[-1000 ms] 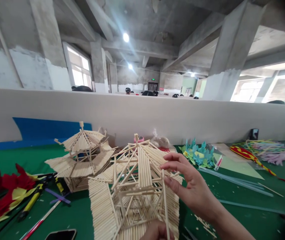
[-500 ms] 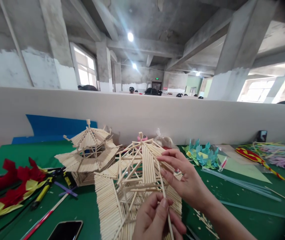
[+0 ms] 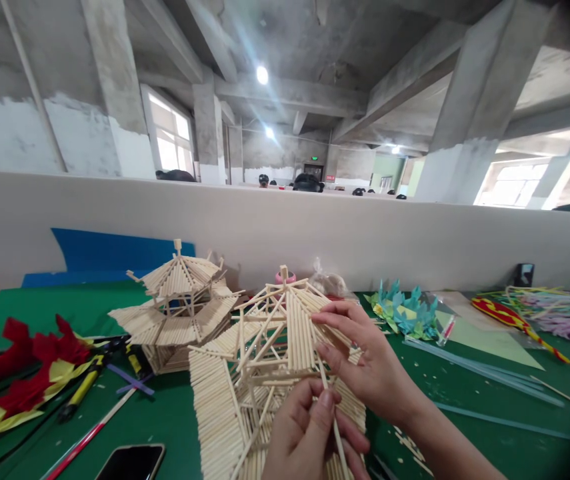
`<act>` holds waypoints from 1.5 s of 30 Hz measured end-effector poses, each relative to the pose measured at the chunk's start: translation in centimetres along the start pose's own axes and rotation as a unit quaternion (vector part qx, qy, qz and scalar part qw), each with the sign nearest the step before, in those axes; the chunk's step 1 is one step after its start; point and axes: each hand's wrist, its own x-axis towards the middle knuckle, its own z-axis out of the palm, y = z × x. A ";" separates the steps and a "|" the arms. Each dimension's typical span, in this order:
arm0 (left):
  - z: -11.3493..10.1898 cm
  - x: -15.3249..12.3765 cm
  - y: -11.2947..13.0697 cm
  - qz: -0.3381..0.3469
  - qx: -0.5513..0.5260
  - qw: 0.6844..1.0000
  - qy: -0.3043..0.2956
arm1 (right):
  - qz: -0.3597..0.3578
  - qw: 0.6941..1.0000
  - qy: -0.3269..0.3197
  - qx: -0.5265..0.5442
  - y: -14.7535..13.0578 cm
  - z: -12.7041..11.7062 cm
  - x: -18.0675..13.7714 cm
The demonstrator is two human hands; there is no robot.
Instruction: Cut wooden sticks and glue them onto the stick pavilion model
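Note:
A pavilion model of thin wooden sticks (image 3: 265, 373) stands on the green table (image 3: 165, 413) right in front of me. My left hand (image 3: 309, 433), low in the view, pinches a single loose wooden stick (image 3: 332, 420) that leans up against the model's roof. My right hand (image 3: 365, 360) rests on the right side of the roof, fingers curled around the sticks there and touching the upper end of the loose stick. A second, finished-looking stick pavilion (image 3: 177, 307) stands behind and to the left.
A phone (image 3: 132, 461), yellow-handled pliers (image 3: 82, 387) and red and yellow paper (image 3: 19, 373) lie at the left. Teal paper flowers (image 3: 405, 310), long straws (image 3: 489, 380) and coloured strips (image 3: 545, 303) lie at the right. A grey partition (image 3: 285, 227) closes the table's back; people's heads show beyond it.
My left hand has risen into view and taken a firmer pinch on the loose stick. The right hand has shifted slightly down the roof. My head turned a little left.

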 end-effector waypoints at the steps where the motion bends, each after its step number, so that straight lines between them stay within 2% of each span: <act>1: 0.0 0.0 0.0 0.002 0.002 1.000 -0.001 | 0.001 1.000 -0.001 0.001 0.0 0.0 0.0; 15: 0.1 0.0 0.8 0.019 -0.014 1.000 -0.017 | -0.004 1.000 0.011 -0.016 -0.1 0.3 0.0; 33: 0.9 0.0 1.6 0.032 0.016 0.998 0.044 | -0.002 1.000 0.020 -0.015 -0.1 0.3 0.2; 45: 1.0 -0.1 1.9 0.030 0.016 0.998 0.052 | -0.012 1.000 0.021 -0.009 -0.2 0.2 0.2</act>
